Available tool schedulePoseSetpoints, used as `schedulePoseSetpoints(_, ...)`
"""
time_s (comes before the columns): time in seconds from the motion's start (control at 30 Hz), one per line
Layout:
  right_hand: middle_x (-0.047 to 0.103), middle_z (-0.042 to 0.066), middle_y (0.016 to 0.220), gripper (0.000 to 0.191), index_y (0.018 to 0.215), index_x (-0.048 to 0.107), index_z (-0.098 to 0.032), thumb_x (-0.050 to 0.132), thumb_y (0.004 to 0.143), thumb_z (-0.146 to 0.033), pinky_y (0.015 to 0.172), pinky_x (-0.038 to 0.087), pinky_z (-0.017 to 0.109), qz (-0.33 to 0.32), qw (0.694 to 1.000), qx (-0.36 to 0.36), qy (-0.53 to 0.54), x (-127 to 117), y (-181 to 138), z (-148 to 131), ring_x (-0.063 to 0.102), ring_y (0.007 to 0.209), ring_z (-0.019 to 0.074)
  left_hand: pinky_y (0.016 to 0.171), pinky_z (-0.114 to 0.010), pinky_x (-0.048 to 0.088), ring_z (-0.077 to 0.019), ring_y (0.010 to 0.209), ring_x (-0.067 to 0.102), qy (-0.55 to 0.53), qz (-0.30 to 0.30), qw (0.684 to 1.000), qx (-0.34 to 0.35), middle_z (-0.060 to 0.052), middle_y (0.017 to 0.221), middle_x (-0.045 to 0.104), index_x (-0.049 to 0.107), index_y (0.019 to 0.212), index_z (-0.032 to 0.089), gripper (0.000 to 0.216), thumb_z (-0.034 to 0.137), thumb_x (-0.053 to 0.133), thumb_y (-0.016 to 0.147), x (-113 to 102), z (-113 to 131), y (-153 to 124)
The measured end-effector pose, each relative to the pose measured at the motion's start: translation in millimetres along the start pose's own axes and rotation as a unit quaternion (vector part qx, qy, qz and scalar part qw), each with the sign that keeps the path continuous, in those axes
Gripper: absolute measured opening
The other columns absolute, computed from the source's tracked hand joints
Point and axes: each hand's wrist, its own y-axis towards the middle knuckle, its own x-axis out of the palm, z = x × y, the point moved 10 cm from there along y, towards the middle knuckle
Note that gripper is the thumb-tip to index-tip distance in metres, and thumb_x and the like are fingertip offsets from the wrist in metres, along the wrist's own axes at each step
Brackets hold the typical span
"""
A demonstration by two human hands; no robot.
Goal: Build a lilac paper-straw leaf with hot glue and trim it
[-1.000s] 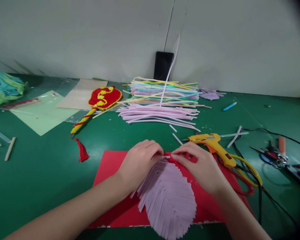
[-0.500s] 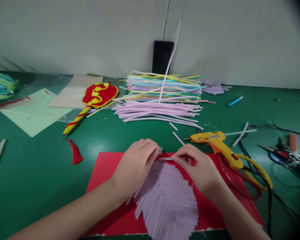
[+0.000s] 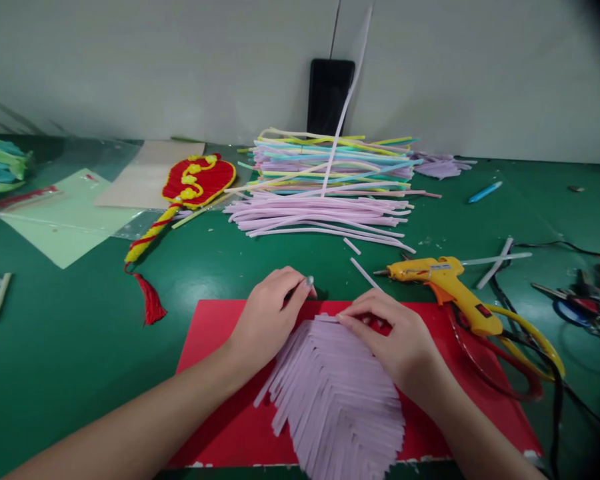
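A leaf-shaped piece of overlapping lilac pipe cleaners (image 3: 345,393) lies on a red sheet (image 3: 210,407), its tip pointing away from me. At that tip my right hand (image 3: 395,333) pinches a short lilac pipe cleaner (image 3: 326,318) between thumb and finger, laid across the top. My left hand (image 3: 275,310) is curled just left of the tip, its fingers folded in. A small greyish spot shows at its thumb tip; whether it grips anything is hidden. Beyond the right hand lie short cut lilac pieces (image 3: 365,273).
A yellow glue gun (image 3: 445,277) with looped cables lies right of the red sheet, near scissors and keys (image 3: 580,303). Bundled pipe cleaners (image 3: 330,167) lie ahead, before a phone (image 3: 330,97) against the wall. A red-and-yellow fan (image 3: 197,181) with a tassel is at left.
My left hand has drawn back slightly from the tip, its thumb shifting left. My right hand still pinches the short strip, now lying closer against the leaf's top. The view has shifted a little.
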Motion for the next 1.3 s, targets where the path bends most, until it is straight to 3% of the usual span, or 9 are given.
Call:
schedulePoseSetpoints(0.4,0.064,0.002,0.072,0.008,0.072,0.071,-0.023,0.066,0.077,-0.025,0.055,0.044,0.026,-0.003,0.999,-0.003,-0.04,1,1,1,0.053,0.062,0.0125,0.075,-0.031,0.043,-0.0144,0.08,0.056,0.018,-0.013,1.0,0.006,0.0,0.081,0.062,0.059,0.075,0.019,0.027,0.024,0.04,0.094,2,0,-1)
schedulePoseSetpoints(0.53,0.064,0.001,0.072,0.008,0.072,0.072,-0.024,0.066,0.077,-0.027,0.055,0.044,0.026,-0.005,0.999,0.0,-0.045,1,1,2,0.054,0.062,0.0127,0.076,-0.031,0.043,-0.0153,0.081,0.055,0.039,-0.024,0.999,0.014,0.0,0.083,0.064,0.06,0.078,0.019,0.016,0.022,0.049,0.089,5,4,0)
schedulePoseSetpoints(0.63,0.064,0.002,0.072,0.007,0.071,0.071,-0.023,0.067,0.076,-0.026,0.054,0.043,0.026,-0.002,0.999,0.002,-0.043,0,1,2,0.053,0.061,0.0124,0.077,-0.032,0.042,-0.0162,0.083,0.055,0.048,-0.056,0.997,0.019,0.001,0.084,0.063,0.06,0.076,0.02,0.007,0.021,0.058,0.083,9,6,2)
schedulePoseSetpoints(0.87,0.064,0.002,0.072,0.008,0.071,0.071,-0.023,0.066,0.077,-0.026,0.055,0.044,0.026,-0.007,0.999,-0.006,-0.047,0,1,1,0.055,0.063,0.0129,0.084,-0.036,0.041,-0.017,0.087,0.054,0.042,-0.147,0.987,0.042,0.0,0.09,0.06,0.06,0.071,0.02,0.008,0.022,0.062,0.079,17,7,4)
schedulePoseSetpoints(1.3,0.063,0.001,0.073,0.007,0.073,0.071,-0.023,0.066,0.076,-0.027,0.054,0.046,0.024,-0.012,0.999,-0.016,-0.041,-3,1,-2,0.054,0.059,0.0107,0.082,-0.035,0.04,-0.0171,0.087,0.054,0.049,-0.143,0.988,0.045,0.001,0.089,0.06,0.059,0.072,0.02,0.009,0.023,0.061,0.08,16,7,3)
